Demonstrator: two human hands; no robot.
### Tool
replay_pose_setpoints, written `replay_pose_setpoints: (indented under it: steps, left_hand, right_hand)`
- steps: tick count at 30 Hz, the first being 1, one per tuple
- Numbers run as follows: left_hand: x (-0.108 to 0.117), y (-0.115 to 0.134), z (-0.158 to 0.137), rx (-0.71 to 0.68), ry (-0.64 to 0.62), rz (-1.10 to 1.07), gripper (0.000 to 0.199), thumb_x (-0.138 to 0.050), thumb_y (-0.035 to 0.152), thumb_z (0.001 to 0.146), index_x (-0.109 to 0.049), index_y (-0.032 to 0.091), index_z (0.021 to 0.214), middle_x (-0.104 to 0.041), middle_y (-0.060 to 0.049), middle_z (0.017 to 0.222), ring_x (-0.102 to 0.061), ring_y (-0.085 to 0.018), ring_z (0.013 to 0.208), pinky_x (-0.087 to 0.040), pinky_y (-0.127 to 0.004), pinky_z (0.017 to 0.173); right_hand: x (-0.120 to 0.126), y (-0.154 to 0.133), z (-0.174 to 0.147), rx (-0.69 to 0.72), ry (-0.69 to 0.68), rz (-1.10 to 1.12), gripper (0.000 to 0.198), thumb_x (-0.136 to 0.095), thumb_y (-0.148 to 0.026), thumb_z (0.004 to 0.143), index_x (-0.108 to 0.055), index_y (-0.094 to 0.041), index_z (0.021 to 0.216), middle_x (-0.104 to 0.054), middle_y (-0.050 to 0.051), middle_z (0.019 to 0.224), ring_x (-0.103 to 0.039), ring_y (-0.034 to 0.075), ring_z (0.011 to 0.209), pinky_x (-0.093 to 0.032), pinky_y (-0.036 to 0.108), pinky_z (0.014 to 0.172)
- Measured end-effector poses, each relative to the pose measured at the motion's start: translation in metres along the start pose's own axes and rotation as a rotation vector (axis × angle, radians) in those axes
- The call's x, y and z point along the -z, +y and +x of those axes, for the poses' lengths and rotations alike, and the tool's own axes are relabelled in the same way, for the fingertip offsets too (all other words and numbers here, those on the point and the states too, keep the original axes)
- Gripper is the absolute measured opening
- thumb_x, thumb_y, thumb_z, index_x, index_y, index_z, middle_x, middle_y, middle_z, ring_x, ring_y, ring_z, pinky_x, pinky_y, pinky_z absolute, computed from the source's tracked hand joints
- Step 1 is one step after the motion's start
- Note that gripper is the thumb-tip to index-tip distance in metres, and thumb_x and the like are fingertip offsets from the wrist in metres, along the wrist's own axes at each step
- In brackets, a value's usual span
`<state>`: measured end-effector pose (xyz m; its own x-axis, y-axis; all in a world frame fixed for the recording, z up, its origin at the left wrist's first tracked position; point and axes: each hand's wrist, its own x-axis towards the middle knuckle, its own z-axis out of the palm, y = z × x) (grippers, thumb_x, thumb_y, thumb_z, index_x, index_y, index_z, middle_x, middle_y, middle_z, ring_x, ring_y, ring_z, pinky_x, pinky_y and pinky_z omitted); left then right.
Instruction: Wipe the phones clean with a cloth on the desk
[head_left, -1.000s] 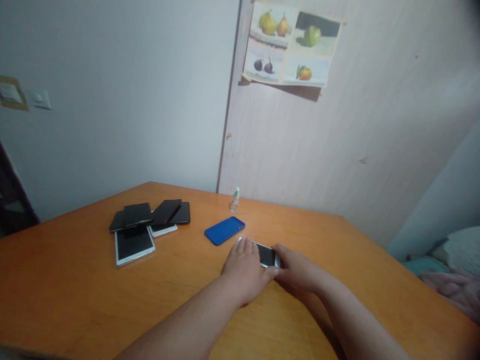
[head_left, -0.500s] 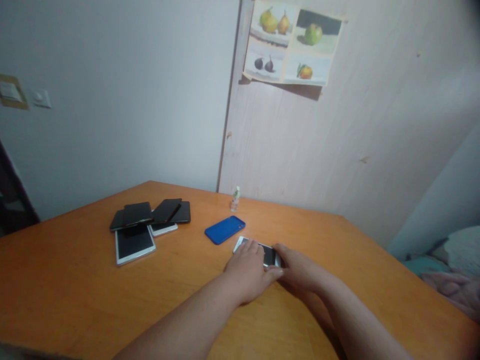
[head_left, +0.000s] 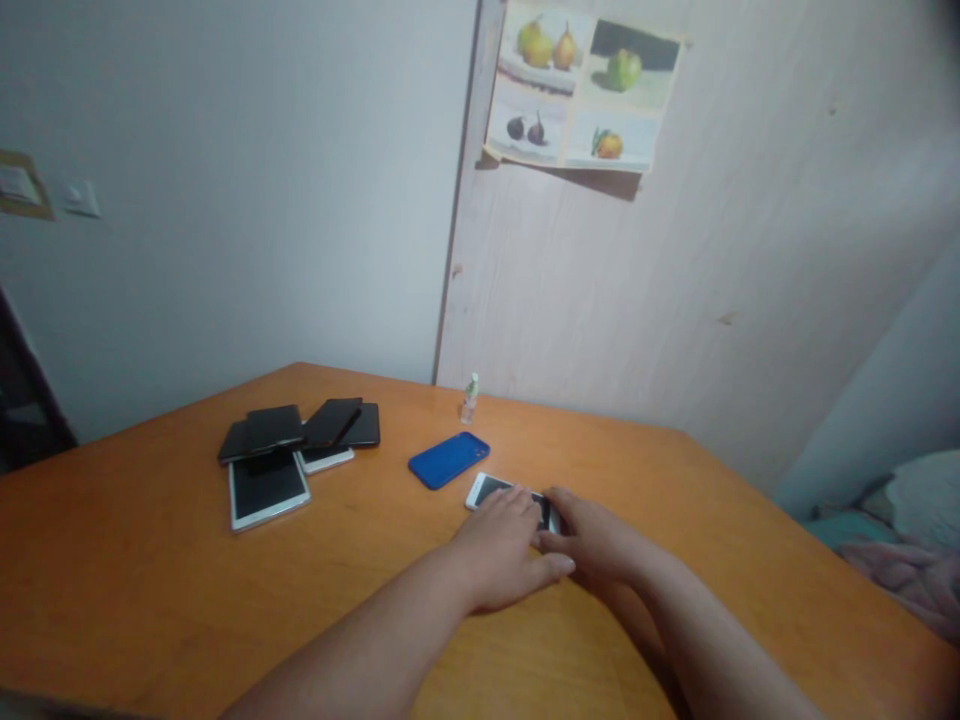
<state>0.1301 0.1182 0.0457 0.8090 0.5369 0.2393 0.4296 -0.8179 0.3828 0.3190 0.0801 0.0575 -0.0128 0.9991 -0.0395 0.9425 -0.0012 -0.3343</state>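
Note:
A white smartphone (head_left: 478, 490) with a dark screen lies on the orange-brown wooden table (head_left: 360, 590). Across the middle of its screen rests my left hand (head_left: 501, 550), fingers stretched flat and thumb held out to the side. My right hand (head_left: 592, 528) grips the right end of the phone between thumb and fingers. Part of the screen is hidden under my left fingers. Just beyond the phone, to the left, lies a blue phone case (head_left: 448, 460). A small clear bottle (head_left: 469, 400) with a pale cap stands upright behind the case.
To the left, several black devices or covers (head_left: 276, 428) are piled partly over a white-framed tablet (head_left: 268, 488). Another white device (head_left: 327, 458) shows under the pile. A wall with a fruit print (head_left: 585, 90) rises behind the table. Fabric (head_left: 907, 540) lies beyond the right edge.
My left hand has slid slightly right across the screen, and its thumb has come away from my right hand. My right hand keeps its hold on the phone's end.

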Motion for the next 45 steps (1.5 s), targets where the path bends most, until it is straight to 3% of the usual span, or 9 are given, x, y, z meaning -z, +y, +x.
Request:
replay_pose_setpoints:
  steps: [3, 9, 12, 16, 24, 28, 33, 36, 45]
  left_hand:
    - [-0.001, -0.002, 0.002, 0.009, 0.002, 0.001, 0.068, -0.040, 0.068, 0.092, -0.058, 0.015, 0.130, -0.048, -0.018, 0.150, -0.039, -0.033, 0.143, -0.029, -0.049, 0.118]
    - [-0.008, -0.013, 0.005, 0.225, 0.058, 0.081, 0.084, -0.037, 0.072, 0.090, -0.047, 0.008, 0.144, -0.038, -0.022, 0.155, -0.027, -0.036, 0.148, -0.020, -0.051, 0.122]
    - [-0.009, -0.016, 0.006, 0.257, 0.061, 0.090, 0.085, -0.036, 0.072, 0.091, -0.045, 0.007, 0.145, -0.037, -0.023, 0.156, -0.026, -0.036, 0.149, -0.020, -0.053, 0.121]
    - [-0.008, -0.013, 0.003, 0.172, 0.054, 0.048, 0.086, -0.037, 0.074, 0.089, -0.046, 0.007, 0.143, -0.037, -0.022, 0.156, -0.026, -0.036, 0.149, -0.020, -0.052, 0.122]
    - [0.003, 0.001, -0.002, -0.100, -0.005, -0.050, 0.068, -0.047, 0.066, 0.090, -0.051, 0.017, 0.138, -0.051, -0.015, 0.148, -0.040, -0.032, 0.141, -0.028, -0.049, 0.118]
    - [-0.001, -0.002, 0.001, -0.044, 0.006, -0.024, 0.063, -0.042, 0.065, 0.093, -0.057, 0.017, 0.130, -0.052, -0.015, 0.146, -0.043, -0.032, 0.139, -0.029, -0.050, 0.117]
    - [-0.007, -0.012, 0.005, 0.177, 0.064, 0.039, 0.076, -0.036, 0.069, 0.092, -0.051, 0.010, 0.138, -0.043, -0.021, 0.153, -0.031, -0.035, 0.146, -0.021, -0.052, 0.120]
    - [-0.007, -0.015, 0.005, 0.223, 0.065, 0.060, 0.083, -0.038, 0.072, 0.090, -0.048, 0.008, 0.142, -0.039, -0.023, 0.155, -0.029, -0.036, 0.148, -0.020, -0.052, 0.121]
    - [-0.001, -0.003, -0.002, -0.058, 0.004, -0.029, 0.067, -0.046, 0.070, 0.089, -0.054, 0.021, 0.134, -0.049, -0.013, 0.150, -0.036, -0.033, 0.144, -0.023, -0.054, 0.119]
  right_hand:
    - [0.000, -0.001, -0.001, 0.006, 0.009, -0.008, 0.036, -0.065, -0.046, 0.082, -0.060, -0.020, 0.106, -0.068, 0.010, 0.104, -0.062, 0.023, 0.089, -0.039, 0.028, 0.071]
    - [0.001, -0.005, -0.003, 0.019, 0.013, -0.030, 0.037, -0.063, -0.045, 0.082, -0.060, -0.019, 0.108, -0.068, 0.012, 0.106, -0.062, 0.024, 0.090, -0.039, 0.028, 0.070]
    - [0.002, -0.007, -0.003, 0.009, 0.008, -0.036, 0.037, -0.061, -0.046, 0.083, -0.060, -0.018, 0.108, -0.068, 0.012, 0.106, -0.063, 0.024, 0.089, -0.039, 0.028, 0.069]
    - [0.002, -0.006, -0.002, 0.001, 0.009, -0.031, 0.039, -0.066, -0.044, 0.081, -0.060, -0.019, 0.109, -0.068, 0.011, 0.108, -0.062, 0.024, 0.091, -0.039, 0.028, 0.070]
    - [0.001, -0.004, -0.002, 0.004, 0.006, 0.004, 0.031, -0.065, -0.040, 0.081, -0.060, -0.019, 0.103, -0.068, 0.009, 0.101, -0.061, 0.021, 0.085, -0.037, 0.027, 0.067]
    - [0.001, -0.003, -0.002, 0.002, 0.005, -0.008, 0.033, -0.064, -0.042, 0.082, -0.060, -0.018, 0.105, -0.068, 0.010, 0.104, -0.061, 0.022, 0.087, -0.038, 0.028, 0.068]
    - [0.002, -0.006, -0.004, 0.015, 0.010, -0.040, 0.036, -0.064, -0.043, 0.082, -0.060, -0.018, 0.108, -0.067, 0.012, 0.107, -0.062, 0.023, 0.089, -0.038, 0.028, 0.069]
    - [0.003, -0.007, -0.004, 0.009, 0.006, -0.041, 0.035, -0.063, -0.043, 0.083, -0.059, -0.018, 0.109, -0.068, 0.012, 0.107, -0.062, 0.023, 0.089, -0.039, 0.027, 0.069]
    - [0.001, -0.004, -0.002, 0.026, 0.003, -0.001, 0.034, -0.065, -0.041, 0.082, -0.060, -0.018, 0.106, -0.068, 0.010, 0.104, -0.061, 0.023, 0.090, -0.038, 0.028, 0.071]
